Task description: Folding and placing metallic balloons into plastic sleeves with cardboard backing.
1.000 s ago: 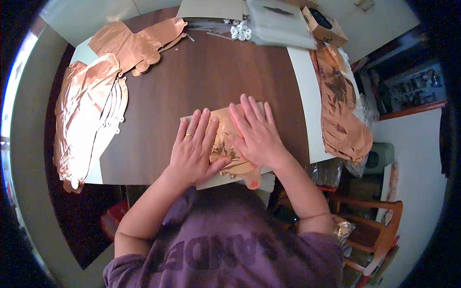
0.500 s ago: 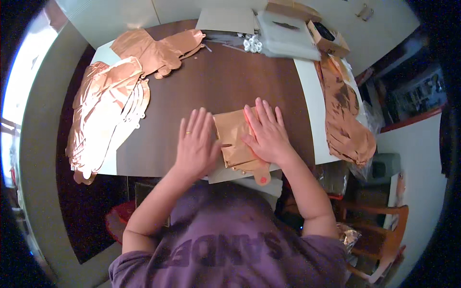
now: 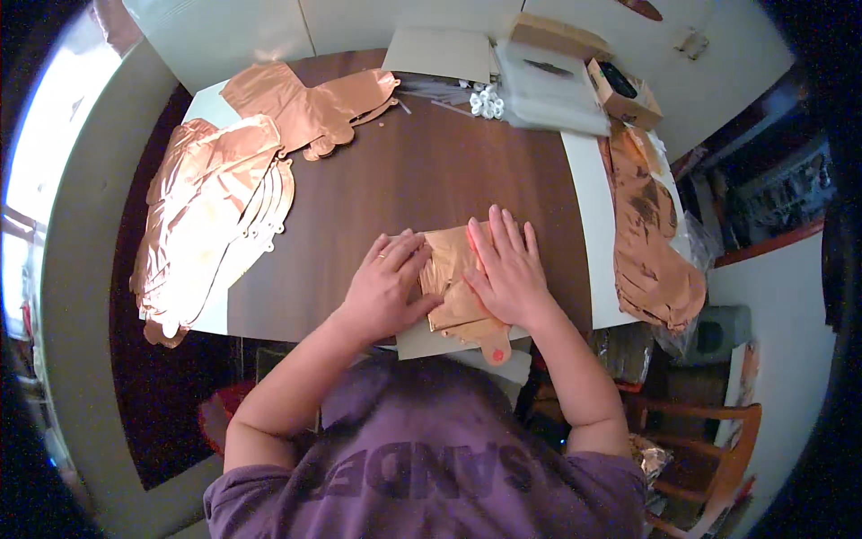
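Observation:
A folded copper-coloured foil balloon (image 3: pixel 453 269) lies in front of me near the table's front edge, over a pale card sheet (image 3: pixel 415 343). A rounded tab with a red mark (image 3: pixel 496 352) sticks out at its near end. My right hand (image 3: pixel 514 274) lies flat and open along the foil's right side, fingers pointing away from me. At the left edge my left hand (image 3: pixel 388 283) rests with its fingers bent and its thumb spread onto the foil. Neither hand grips anything that I can see.
Stacked copper foil balloons lie at the left (image 3: pixel 211 216) and back left (image 3: pixel 301 103); more foil (image 3: pixel 648 238) drapes over the right. Behind are a grey board (image 3: pixel 440 54), white plastic pieces (image 3: pixel 487 102), clear bags (image 3: pixel 548 85) and a small open box (image 3: pixel 624 94). A wooden chair (image 3: pixel 741 449) stands right.
My left hand, earlier raised flat and blurred beside the foil, has come down onto its left edge with bent fingers. My right hand stays flat on the foil. The whole view has shifted slightly.

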`<action>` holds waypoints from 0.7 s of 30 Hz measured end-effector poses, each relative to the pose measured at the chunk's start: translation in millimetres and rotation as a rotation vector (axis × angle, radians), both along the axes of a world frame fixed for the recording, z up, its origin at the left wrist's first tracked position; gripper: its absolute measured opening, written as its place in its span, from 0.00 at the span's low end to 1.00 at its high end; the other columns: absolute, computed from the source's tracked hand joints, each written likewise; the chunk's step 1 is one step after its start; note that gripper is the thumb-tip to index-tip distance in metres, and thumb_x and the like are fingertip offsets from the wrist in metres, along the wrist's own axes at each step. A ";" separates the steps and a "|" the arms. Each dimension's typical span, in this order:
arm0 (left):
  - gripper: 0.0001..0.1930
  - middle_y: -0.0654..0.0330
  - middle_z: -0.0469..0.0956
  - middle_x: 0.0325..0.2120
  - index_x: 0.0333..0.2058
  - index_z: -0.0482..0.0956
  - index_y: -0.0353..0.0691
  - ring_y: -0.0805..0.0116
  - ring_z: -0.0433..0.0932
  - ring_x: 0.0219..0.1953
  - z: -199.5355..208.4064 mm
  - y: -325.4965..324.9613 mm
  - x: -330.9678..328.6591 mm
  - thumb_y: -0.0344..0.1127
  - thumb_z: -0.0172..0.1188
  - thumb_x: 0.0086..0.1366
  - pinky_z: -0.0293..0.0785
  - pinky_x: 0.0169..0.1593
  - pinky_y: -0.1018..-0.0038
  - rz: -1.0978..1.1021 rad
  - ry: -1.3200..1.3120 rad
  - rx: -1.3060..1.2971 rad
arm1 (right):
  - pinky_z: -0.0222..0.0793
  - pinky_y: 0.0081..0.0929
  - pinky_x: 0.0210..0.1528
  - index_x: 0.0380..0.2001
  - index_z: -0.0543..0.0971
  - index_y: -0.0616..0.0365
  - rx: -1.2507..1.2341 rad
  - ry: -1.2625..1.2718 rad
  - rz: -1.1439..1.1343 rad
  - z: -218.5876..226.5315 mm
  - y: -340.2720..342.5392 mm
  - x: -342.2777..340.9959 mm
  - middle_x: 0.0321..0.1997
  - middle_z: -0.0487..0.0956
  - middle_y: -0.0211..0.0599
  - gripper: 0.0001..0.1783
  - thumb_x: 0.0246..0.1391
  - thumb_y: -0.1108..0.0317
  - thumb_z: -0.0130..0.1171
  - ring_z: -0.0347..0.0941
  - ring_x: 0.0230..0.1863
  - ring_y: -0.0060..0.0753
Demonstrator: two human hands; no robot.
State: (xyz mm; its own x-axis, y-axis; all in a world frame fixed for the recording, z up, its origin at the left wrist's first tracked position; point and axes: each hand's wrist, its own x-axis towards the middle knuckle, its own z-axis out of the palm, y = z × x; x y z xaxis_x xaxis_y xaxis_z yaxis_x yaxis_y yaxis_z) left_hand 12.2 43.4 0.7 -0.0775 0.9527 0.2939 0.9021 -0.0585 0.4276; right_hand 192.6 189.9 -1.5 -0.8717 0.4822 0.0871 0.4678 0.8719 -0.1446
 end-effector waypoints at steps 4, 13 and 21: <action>0.48 0.50 0.62 0.63 0.60 0.65 0.36 0.50 0.58 0.66 9.1 -5.3 -0.5 0.64 0.65 0.48 0.45 0.68 0.48 -0.012 0.116 -0.148 | 0.33 0.59 0.70 0.69 0.52 0.53 -0.021 0.017 0.008 0.9 -1.0 0.0 0.72 0.47 0.57 0.39 0.60 0.47 0.45 0.43 0.73 0.57; 0.57 0.52 0.55 0.66 0.65 0.56 0.38 0.47 0.50 0.69 9.0 -9.6 -0.2 0.72 0.61 0.45 0.32 0.68 0.44 -0.009 0.166 -0.188 | 0.34 0.60 0.70 0.69 0.53 0.54 -0.014 0.059 0.023 0.2 1.5 2.8 0.72 0.49 0.58 0.39 0.59 0.48 0.48 0.43 0.72 0.58; 0.42 0.43 0.55 0.65 0.63 0.56 0.29 0.47 0.51 0.68 13.1 18.7 43.2 0.58 0.52 0.61 0.42 0.68 0.50 0.054 0.162 -0.034 | 0.35 0.59 0.70 0.67 0.56 0.55 0.004 0.077 0.020 -4.1 0.7 1.4 0.71 0.50 0.58 0.37 0.61 0.47 0.45 0.45 0.72 0.59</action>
